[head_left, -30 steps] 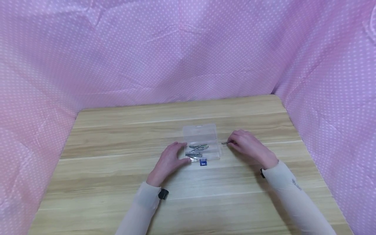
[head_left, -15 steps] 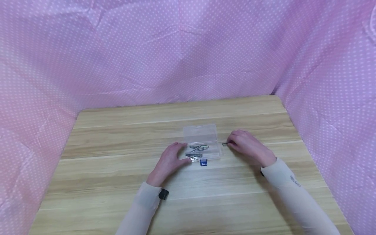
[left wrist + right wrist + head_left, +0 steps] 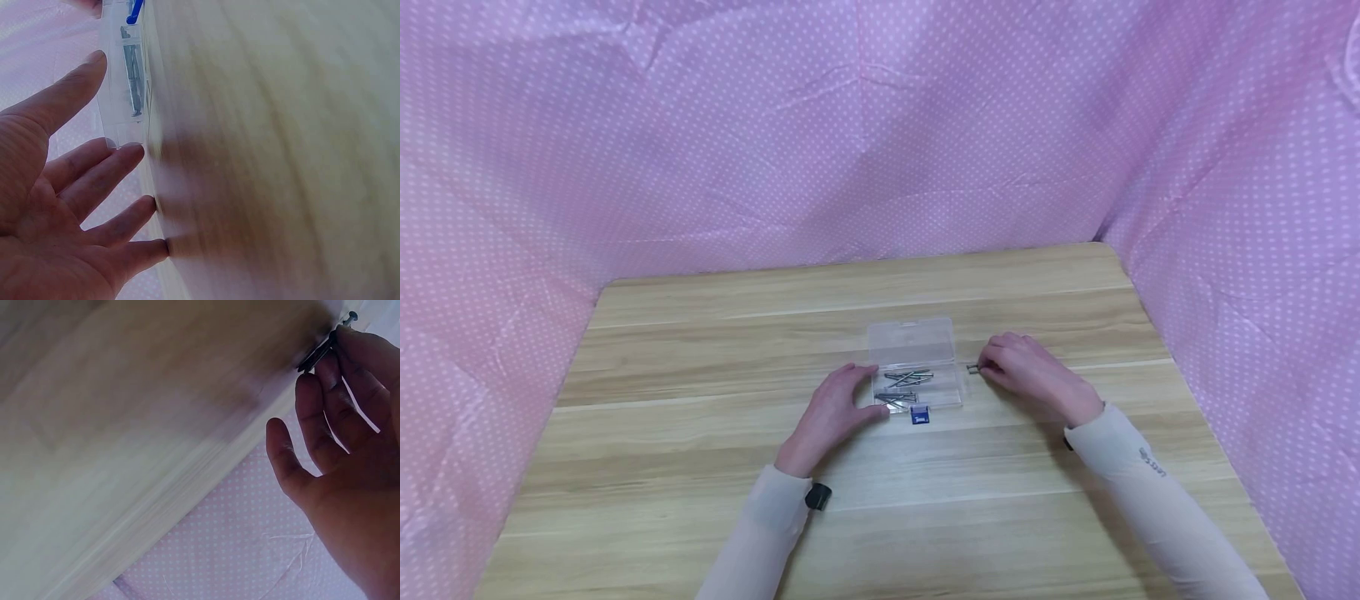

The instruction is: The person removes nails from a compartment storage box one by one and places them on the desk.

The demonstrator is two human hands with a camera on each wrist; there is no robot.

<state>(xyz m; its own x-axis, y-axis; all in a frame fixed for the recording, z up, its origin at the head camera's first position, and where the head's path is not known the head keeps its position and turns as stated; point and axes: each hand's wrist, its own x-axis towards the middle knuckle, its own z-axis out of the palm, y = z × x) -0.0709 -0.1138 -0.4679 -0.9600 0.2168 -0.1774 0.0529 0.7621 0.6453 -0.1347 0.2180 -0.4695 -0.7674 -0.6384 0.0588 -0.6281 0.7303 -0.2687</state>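
A small clear plastic box (image 3: 914, 360) lies open at the table's middle with several metal nails (image 3: 906, 379) in it and a blue label (image 3: 919, 414) at its near edge. My left hand (image 3: 863, 388) rests at the box's left side, fingers straight and thumb by its wall. The left wrist view shows that hand (image 3: 115, 106) spread beside the box (image 3: 122, 94), its nails (image 3: 133, 75) and the label (image 3: 135, 11). My right hand (image 3: 987, 367) pinches one nail (image 3: 973, 368) on the table just right of the box. In the right wrist view the hand (image 3: 325, 356) holds the nail (image 3: 319, 351).
The light wooden table (image 3: 700, 467) is walled on three sides by pink dotted cloth (image 3: 880, 142). Both forearms wear pale sleeves, with a dark band at the left wrist (image 3: 817, 496).
My right hand has crept slightly left toward the box with the nail. The left hand and the box have stayed put.
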